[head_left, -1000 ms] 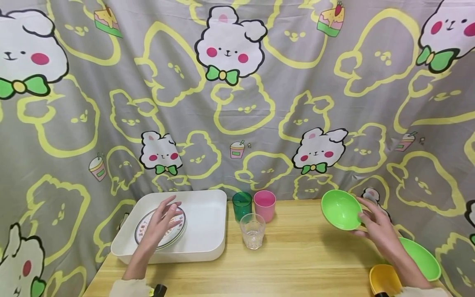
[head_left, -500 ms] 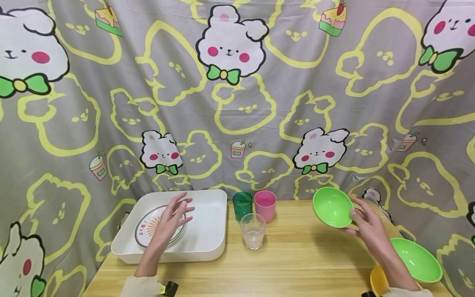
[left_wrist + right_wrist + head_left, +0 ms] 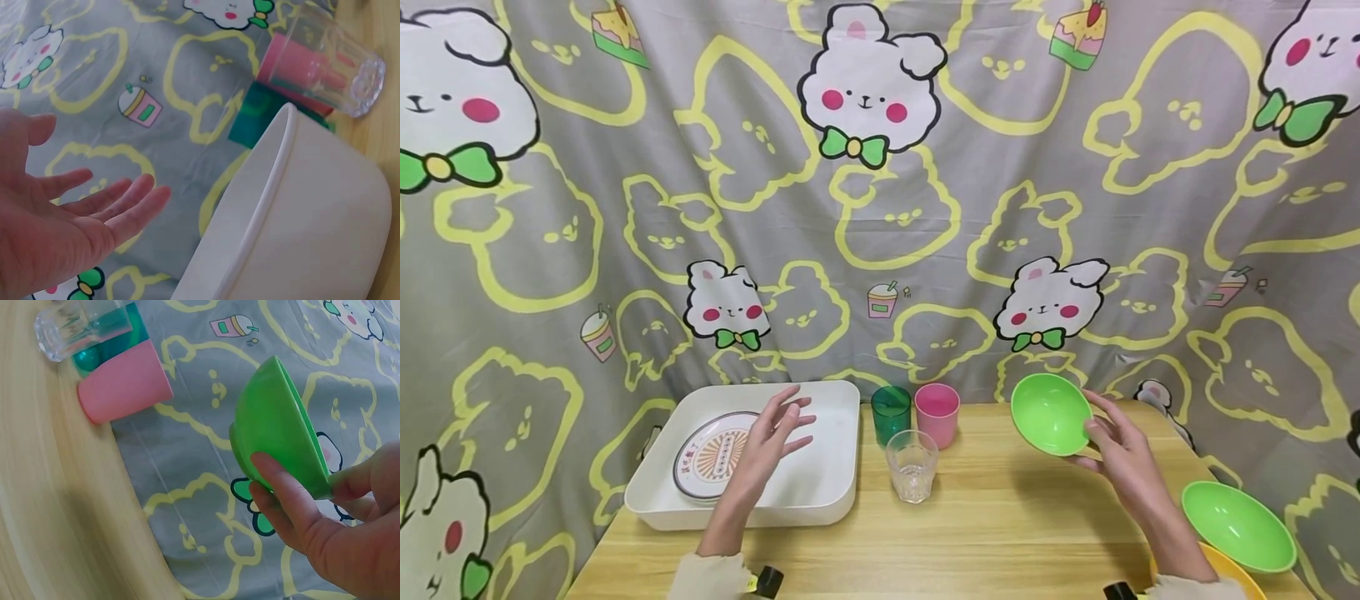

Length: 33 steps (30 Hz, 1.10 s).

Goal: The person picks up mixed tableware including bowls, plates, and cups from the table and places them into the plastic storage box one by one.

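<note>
In the head view my right hand [image 3: 1123,442] grips a small green bowl [image 3: 1051,414] by its right rim, holding it tilted above the table. The right wrist view shows the thumb at the rim of the bowl [image 3: 275,431] and fingers under its outer wall. My left hand [image 3: 775,437] hovers over the white tray [image 3: 838,508] with fingers spread and nothing in them. Inside that tray, at its left, lies a round plate [image 3: 711,458] with printed lettering and a sunburst pattern, partly hidden by the left forearm.
A dark green cup [image 3: 891,417], a pink cup [image 3: 937,415] and a clear glass [image 3: 913,467] stand together right of the tray. At the right edge sit a larger green bowl [image 3: 1238,527] and a yellow dish [image 3: 1232,575], partly covered by the right forearm. A patterned curtain [image 3: 910,275] hangs behind.
My right hand has carried the small green bowl leftward. The left hand has moved right over the tray, uncovering more of the plate.
</note>
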### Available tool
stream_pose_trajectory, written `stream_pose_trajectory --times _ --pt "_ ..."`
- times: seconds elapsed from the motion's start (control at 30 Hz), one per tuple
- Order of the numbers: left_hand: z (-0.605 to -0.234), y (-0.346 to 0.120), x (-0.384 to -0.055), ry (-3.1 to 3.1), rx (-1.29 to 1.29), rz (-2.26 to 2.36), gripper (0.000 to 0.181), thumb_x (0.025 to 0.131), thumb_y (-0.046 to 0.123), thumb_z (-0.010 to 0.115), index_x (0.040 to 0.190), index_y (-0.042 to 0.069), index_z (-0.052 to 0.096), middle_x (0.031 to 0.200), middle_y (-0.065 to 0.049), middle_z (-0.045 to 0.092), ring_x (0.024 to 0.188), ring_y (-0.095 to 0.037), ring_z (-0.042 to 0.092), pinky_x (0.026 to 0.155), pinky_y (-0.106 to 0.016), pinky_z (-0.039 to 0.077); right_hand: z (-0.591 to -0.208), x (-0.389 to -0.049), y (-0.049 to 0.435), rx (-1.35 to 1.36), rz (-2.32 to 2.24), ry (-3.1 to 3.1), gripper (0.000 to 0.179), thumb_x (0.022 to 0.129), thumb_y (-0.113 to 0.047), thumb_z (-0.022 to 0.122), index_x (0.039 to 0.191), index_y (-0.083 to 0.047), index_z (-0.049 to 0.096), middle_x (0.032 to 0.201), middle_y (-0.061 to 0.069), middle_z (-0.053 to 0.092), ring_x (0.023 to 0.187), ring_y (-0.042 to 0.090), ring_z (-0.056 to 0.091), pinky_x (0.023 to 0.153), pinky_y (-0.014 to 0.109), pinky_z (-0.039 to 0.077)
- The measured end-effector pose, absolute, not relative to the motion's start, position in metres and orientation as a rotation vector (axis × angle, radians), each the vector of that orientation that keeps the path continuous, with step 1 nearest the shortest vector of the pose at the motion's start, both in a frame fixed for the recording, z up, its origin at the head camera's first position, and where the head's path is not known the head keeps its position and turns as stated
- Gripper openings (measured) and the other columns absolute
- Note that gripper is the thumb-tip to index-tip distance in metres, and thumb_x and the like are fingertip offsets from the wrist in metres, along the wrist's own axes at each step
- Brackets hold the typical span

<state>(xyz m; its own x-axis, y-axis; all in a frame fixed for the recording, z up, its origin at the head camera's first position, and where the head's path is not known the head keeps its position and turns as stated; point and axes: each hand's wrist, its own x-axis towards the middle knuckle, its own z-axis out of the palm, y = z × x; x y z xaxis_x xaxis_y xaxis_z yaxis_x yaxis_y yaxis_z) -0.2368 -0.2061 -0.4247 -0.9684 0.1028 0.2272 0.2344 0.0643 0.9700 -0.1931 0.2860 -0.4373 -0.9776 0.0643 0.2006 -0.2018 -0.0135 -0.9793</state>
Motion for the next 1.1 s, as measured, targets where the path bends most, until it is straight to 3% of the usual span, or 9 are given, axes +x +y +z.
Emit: stream_pose_trajectory --times 0.4,0.73,1.1 --pt "-0.427 -0.183 -0.24 -2.179 -0.404 -2.086 0.047 0.111 0.024 0.049 0.154 0.006 0.041 0.145 -0.025 0.051 0.127 -0.045 0.057 0.097 -0.048 0.057 -0.433 -0.201 0.268 0.122 2.117 -2.059 0.052 0.11 -0.012 0.045 0.16 -0.005 0.031 0.112 -0.012 0.065 0.097 0.006 0.067 0.076 0.034 0.064" --pt "-0.432 -0.16 -0.242 -2.145 -0.46 -2.165 0.048 0.111 0.022 0.049 0.154 0.005 0.039 0.148 -0.032 0.045 0.129 -0.047 0.055 0.099 -0.051 0.055 -0.435 -0.202 0.251 0.086 2.16 -2.053 0.052 0.111 -0.015 0.045 0.159 -0.005 0.031 0.113 -0.014 0.064 0.098 0.007 0.067 0.079 0.034 0.064" --pt "-0.431 -0.139 -0.241 -2.143 -0.477 -2.199 0.047 0.11 0.023 0.049 0.154 0.006 0.042 0.146 -0.027 0.05 0.128 -0.046 0.055 0.1 -0.054 0.054 -0.439 -0.204 0.235 0.073 2.225 -2.005 0.054 0.11 -0.019 0.049 0.158 -0.003 0.032 0.115 -0.014 0.065 0.101 0.008 0.068 0.08 0.037 0.064"
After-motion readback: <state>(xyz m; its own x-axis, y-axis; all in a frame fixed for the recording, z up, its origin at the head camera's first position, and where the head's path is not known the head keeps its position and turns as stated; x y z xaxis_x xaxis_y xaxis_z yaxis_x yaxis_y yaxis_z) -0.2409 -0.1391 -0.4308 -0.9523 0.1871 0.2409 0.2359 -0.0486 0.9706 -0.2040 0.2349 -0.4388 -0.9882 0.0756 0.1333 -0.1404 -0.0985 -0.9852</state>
